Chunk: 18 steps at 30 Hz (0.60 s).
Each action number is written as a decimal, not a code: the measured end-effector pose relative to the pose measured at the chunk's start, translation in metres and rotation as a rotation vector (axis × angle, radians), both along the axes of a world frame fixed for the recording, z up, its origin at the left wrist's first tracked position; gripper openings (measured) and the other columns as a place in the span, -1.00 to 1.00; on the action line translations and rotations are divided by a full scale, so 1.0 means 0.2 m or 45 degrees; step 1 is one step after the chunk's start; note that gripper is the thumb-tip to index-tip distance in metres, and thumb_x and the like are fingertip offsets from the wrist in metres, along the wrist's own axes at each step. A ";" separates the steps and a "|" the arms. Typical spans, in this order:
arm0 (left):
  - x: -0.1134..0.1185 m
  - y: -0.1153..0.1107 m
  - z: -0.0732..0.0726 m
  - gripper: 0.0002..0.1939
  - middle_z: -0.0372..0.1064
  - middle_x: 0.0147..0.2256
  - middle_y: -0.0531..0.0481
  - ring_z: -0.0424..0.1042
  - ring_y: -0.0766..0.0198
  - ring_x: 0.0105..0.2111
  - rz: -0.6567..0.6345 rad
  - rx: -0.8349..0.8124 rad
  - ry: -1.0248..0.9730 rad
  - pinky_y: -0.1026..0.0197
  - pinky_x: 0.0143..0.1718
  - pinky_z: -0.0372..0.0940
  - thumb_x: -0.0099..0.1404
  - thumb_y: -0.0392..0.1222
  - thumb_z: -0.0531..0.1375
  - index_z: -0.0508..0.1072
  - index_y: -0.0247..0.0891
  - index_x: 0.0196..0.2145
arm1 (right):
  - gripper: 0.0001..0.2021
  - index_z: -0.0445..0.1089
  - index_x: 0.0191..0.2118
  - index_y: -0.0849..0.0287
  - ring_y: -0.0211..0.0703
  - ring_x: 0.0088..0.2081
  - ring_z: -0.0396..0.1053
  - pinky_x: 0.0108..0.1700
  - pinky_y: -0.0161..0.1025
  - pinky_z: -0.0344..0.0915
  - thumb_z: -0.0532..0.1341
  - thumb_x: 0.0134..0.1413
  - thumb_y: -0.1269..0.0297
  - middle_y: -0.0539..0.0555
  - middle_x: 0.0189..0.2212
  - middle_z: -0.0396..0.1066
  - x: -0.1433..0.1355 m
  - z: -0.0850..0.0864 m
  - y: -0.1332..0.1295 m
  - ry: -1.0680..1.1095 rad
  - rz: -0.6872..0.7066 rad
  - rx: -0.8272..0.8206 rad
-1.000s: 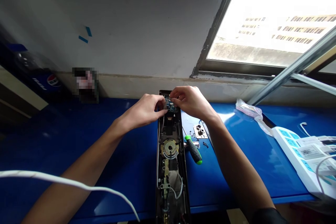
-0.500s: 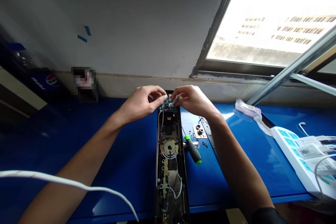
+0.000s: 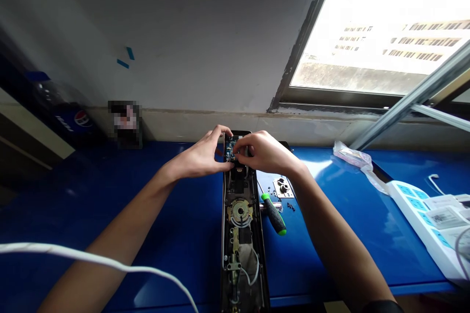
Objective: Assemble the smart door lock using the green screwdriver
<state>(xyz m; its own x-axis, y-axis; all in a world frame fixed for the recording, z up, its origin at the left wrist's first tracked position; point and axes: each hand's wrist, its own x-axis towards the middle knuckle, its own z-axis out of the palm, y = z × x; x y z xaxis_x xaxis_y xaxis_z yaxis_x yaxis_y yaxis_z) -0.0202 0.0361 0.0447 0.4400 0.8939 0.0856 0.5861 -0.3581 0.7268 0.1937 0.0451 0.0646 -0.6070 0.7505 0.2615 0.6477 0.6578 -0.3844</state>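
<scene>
Circuit board (image 3: 231, 149) sits in the far end of a long open case (image 3: 260, 234) on a blue table (image 3: 165, 254). Left hand (image 3: 200, 156): thumb and fingers apart, spanning the board's left side, 1 digit by the near edge, 1 by the far; probably to steady it, but can't tell if it's actually clamped. Right hand (image 3: 264, 154): thumb and fingertips close together over the board, likely for fine work; can't tell if anything is pinched. Case runs lengthwise toward the person, open side up, presumably so both hands reach in from either side. Nearer in the case: round metal part (image 3: 240, 211), white wire (image 3: 258, 264). Right of it: 1 green-black screwdriver (image 3: 274, 215), loose screws (image 3: 291, 207), 1 metal plate (image 3: 283, 188), seemingly kept within reach. Far right: power strip (image 3: 422, 242). Far left: bottle (image 3: 73, 117).
</scene>
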 end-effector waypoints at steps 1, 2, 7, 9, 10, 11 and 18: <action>0.00 0.00 0.01 -0.31 0.14 0.29 -0.19 0.55 0.10 -0.07 -0.016 -0.022 -0.005 0.01 -0.06 0.49 0.18 -0.08 0.37 0.17 -0.04 0.19 | -0.83 0.63 -0.27 0.11 -0.28 -0.43 0.33 -0.32 -0.28 0.18 0.26 0.09 0.36 0.01 -0.40 0.56 0.00 -0.01 0.00 -0.001 -0.009 0.005; 0.00 0.00 0.01 -0.31 0.15 0.29 -0.18 0.55 0.10 -0.06 -0.028 -0.035 -0.007 0.02 -0.06 0.49 0.19 -0.08 0.36 0.17 -0.04 0.19 | -0.83 0.63 -0.27 0.11 -0.28 -0.43 0.32 -0.33 -0.28 0.17 0.26 0.08 0.36 0.01 -0.41 0.55 -0.01 -0.02 0.01 -0.001 -0.020 0.011; 0.00 -0.01 0.01 -0.34 0.16 0.29 -0.19 0.56 0.11 -0.08 -0.040 -0.028 0.000 0.04 -0.09 0.49 0.21 -0.07 0.36 0.18 -0.07 0.18 | -0.85 0.63 -0.27 0.10 -0.28 -0.42 0.33 -0.31 -0.28 0.16 0.28 0.08 0.35 0.00 -0.43 0.54 -0.02 -0.03 0.01 0.001 -0.060 0.027; 0.00 0.00 0.01 -0.35 0.17 0.28 -0.20 0.56 0.11 -0.09 -0.039 -0.018 -0.005 0.03 -0.09 0.49 0.21 -0.07 0.36 0.19 -0.08 0.18 | -0.87 0.63 -0.28 0.09 -0.28 -0.43 0.31 -0.32 -0.28 0.14 0.30 0.08 0.33 -0.02 -0.44 0.53 -0.03 -0.04 0.02 0.008 -0.081 0.027; -0.01 0.00 0.00 -0.35 0.18 0.28 -0.20 0.56 0.11 -0.10 -0.041 -0.013 -0.009 0.02 -0.08 0.49 0.21 -0.06 0.36 0.20 -0.08 0.18 | -0.88 0.62 -0.29 0.09 -0.29 -0.44 0.30 -0.34 -0.28 0.13 0.31 0.08 0.32 -0.02 -0.46 0.51 -0.03 -0.04 0.02 0.013 -0.098 0.029; -0.01 0.00 0.00 -0.36 0.18 0.29 -0.20 0.56 0.11 -0.10 -0.046 -0.008 -0.013 0.01 -0.08 0.48 0.22 -0.05 0.36 0.20 -0.08 0.17 | -0.89 0.62 -0.30 0.09 -0.29 -0.46 0.28 -0.35 -0.28 0.12 0.31 0.07 0.32 -0.03 -0.48 0.49 -0.03 -0.05 0.02 0.020 -0.120 0.031; -0.02 0.02 -0.02 -0.37 0.18 0.28 -0.18 0.54 0.11 -0.12 -0.058 -0.008 -0.041 -0.03 -0.06 0.46 0.23 -0.03 0.38 0.23 -0.07 0.16 | -0.92 0.61 -0.35 0.08 -0.30 -0.51 0.21 -0.40 -0.28 0.08 0.33 0.05 0.28 -0.06 -0.56 0.43 -0.06 -0.08 0.05 0.074 -0.260 0.042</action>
